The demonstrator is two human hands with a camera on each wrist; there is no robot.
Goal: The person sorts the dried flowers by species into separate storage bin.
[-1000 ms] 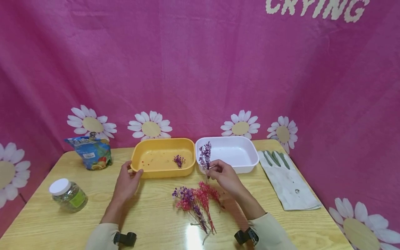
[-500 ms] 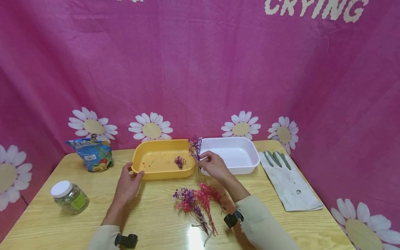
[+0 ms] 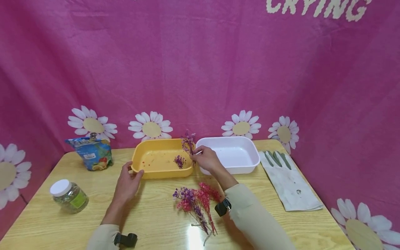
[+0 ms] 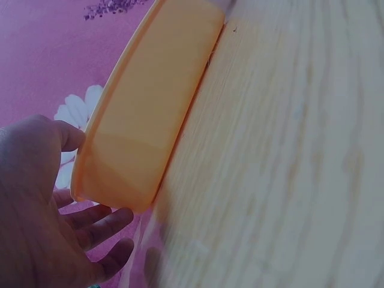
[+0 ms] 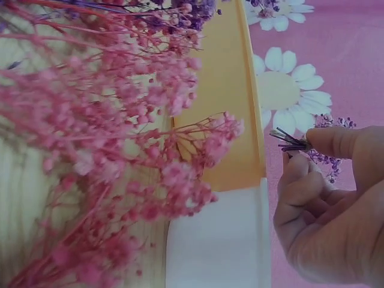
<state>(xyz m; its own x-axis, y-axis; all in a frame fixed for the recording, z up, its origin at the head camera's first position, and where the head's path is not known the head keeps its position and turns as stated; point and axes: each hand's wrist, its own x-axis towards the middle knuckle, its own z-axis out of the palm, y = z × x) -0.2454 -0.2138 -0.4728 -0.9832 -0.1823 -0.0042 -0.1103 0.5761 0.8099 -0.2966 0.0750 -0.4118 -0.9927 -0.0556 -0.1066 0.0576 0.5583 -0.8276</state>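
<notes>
Between thumb and fingers, my right hand point(image 3: 206, 159) pinches the stems of a small sprig of dried purple flowers point(image 3: 188, 142). It holds the sprig upright over the right end of a yellow plastic tub point(image 3: 162, 174); the right wrist view shows the cut stem ends point(image 5: 289, 140) poking out from the grip. Inside the tub lies another purple flower cluster point(image 3: 179, 161), with a few tiny bits on the bottom. My left hand point(image 3: 128, 180) grips the tub's left front corner, thumb at the rim point(image 4: 81, 144). A bunch of pink and purple dried flowers point(image 3: 200, 205) lies on the table in front.
A white tub point(image 3: 237, 169) stands against the yellow one's right side. Green pods or leaves point(image 3: 276, 159) lie on a folded cloth point(image 3: 290, 187) at right. A blue bag point(image 3: 93, 154) and a white-lidded jar point(image 3: 70, 198) stand at left.
My right hand has carried the purple sprig leftward, from the white tub's left edge to above the yellow tub's right end. The left hand has stayed at its corner.
</notes>
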